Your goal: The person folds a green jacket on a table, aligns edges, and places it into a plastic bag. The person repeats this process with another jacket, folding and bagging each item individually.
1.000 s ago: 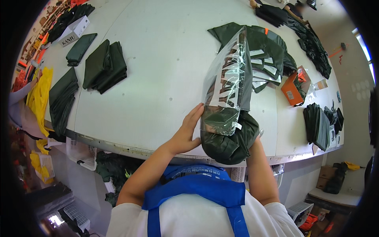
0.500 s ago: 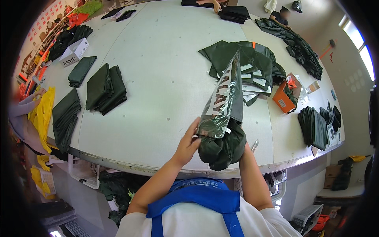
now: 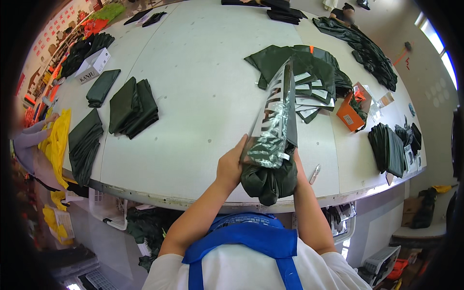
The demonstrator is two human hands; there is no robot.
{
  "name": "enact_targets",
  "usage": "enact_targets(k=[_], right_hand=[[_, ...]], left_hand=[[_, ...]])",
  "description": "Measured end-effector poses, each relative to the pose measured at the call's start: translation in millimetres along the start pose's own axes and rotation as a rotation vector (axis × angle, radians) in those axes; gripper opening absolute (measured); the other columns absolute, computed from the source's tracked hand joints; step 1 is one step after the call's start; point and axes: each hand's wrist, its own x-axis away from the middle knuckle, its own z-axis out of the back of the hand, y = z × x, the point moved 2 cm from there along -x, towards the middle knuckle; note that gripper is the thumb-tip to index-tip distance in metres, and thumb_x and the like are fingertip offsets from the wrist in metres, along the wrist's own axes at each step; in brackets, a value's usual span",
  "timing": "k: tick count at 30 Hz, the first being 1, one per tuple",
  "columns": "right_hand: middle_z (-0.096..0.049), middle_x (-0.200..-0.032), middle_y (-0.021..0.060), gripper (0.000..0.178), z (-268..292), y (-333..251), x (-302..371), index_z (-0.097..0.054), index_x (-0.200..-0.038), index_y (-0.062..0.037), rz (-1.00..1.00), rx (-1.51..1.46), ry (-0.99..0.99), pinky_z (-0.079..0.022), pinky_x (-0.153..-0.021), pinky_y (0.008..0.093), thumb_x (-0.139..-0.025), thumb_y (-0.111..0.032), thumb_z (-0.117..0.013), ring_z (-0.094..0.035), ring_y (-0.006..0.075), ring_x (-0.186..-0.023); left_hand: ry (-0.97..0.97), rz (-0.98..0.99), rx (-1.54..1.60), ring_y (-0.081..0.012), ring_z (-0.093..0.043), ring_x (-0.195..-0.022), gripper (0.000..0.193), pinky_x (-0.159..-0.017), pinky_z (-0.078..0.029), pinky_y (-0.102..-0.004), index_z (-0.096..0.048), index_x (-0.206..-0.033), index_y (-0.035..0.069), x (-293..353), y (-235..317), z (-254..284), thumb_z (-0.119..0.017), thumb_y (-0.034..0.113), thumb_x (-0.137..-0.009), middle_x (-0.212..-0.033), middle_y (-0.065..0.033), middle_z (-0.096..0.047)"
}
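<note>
A tall, glossy clear plastic bag (image 3: 270,130) with a dark printed pattern stands tilted over the table in front of me, its narrow end pointing away. Out of its near end bulges a bunched dark green coated-fabric garment (image 3: 269,182). My left hand (image 3: 233,162) grips the bag's left edge near this end. My right hand (image 3: 298,166) holds the bundle from the right; its fingers are mostly hidden behind the garment. Just beyond the bag lies a fanned pile of dark green pieces (image 3: 309,67) with white printed cards (image 3: 314,102) on them.
Folded dark green garments (image 3: 133,108) lie at the left, another stack (image 3: 386,147) at the right. An orange box (image 3: 350,113) and a small cutter-like tool (image 3: 315,174) are right of my hands. A co-worker with yellow fabric (image 3: 55,145) is at the left, another person (image 3: 342,17) far right.
The bag has tilted and turned slightly between my hands, and its near end sits a little lower around the garment. My left hand has shifted slightly right.
</note>
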Motion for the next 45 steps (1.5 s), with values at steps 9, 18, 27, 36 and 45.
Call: enact_targets(k=[9,18,27,36,45], right_hand=[[-0.060,-0.109,0.0095,0.038,-11,-12,8,-0.050,-0.128,-0.0045,0.157,-0.096,0.044,-0.051,-0.079,0.0332,-0.092,-0.016,-0.055,-0.060,0.0198,-0.095],[-0.050,-0.136,0.0164,0.046,-31,6,-14,-0.048,-0.132,0.0025,0.257,1.115,-0.016,-0.033,-0.106,0.0327,-0.092,-0.020,-0.051,-0.046,0.0252,-0.126],[-0.058,-0.114,0.0262,0.036,-77,50,17,-0.057,-0.115,0.0031,0.630,1.598,-0.302,-0.039,-0.097,0.0468,-0.082,-0.009,-0.050,-0.051,0.0452,-0.107],[-0.056,-0.122,0.0238,0.040,-38,29,-11,-0.057,-0.121,-0.0025,0.416,1.668,-0.234,-0.042,-0.097,0.0445,-0.084,-0.012,-0.047,-0.052,0.0407,-0.113],[-0.048,-0.132,0.0239,0.049,-41,54,-14,-0.050,-0.128,0.0000,0.563,1.409,-0.139,-0.034,-0.106,0.0455,-0.079,-0.005,-0.053,-0.043,0.0418,-0.123]], left_hand=[[0.031,0.081,0.145,-0.0386,-0.066,-0.085,0.059,-0.075,-0.052,-0.0391,-0.051,-0.132,0.008,40,11,1,-0.051,-0.011,-0.077,-0.094,-0.0233,-0.065],[-0.541,0.920,1.360,-0.0200,-0.062,-0.103,0.035,-0.087,-0.048,-0.0306,-0.059,-0.122,0.006,95,-95,-9,-0.046,0.008,-0.089,-0.113,-0.0070,-0.065],[-0.457,0.989,1.191,-0.0240,-0.045,-0.125,0.081,-0.105,-0.035,-0.0392,-0.036,-0.142,0.008,97,-84,-13,-0.076,0.036,-0.077,-0.134,-0.0080,-0.050],[-0.445,0.855,0.876,-0.0307,-0.034,-0.133,0.093,-0.108,-0.032,-0.0397,-0.011,-0.148,0.005,99,-74,-12,-0.069,0.007,-0.075,-0.142,-0.0198,-0.035],[-0.256,-0.154,-0.094,-0.0302,-0.058,-0.081,0.017,-0.071,-0.049,-0.0393,-0.062,-0.093,0.004,80,2,13,-0.064,0.005,-0.076,-0.088,-0.0105,-0.057]])
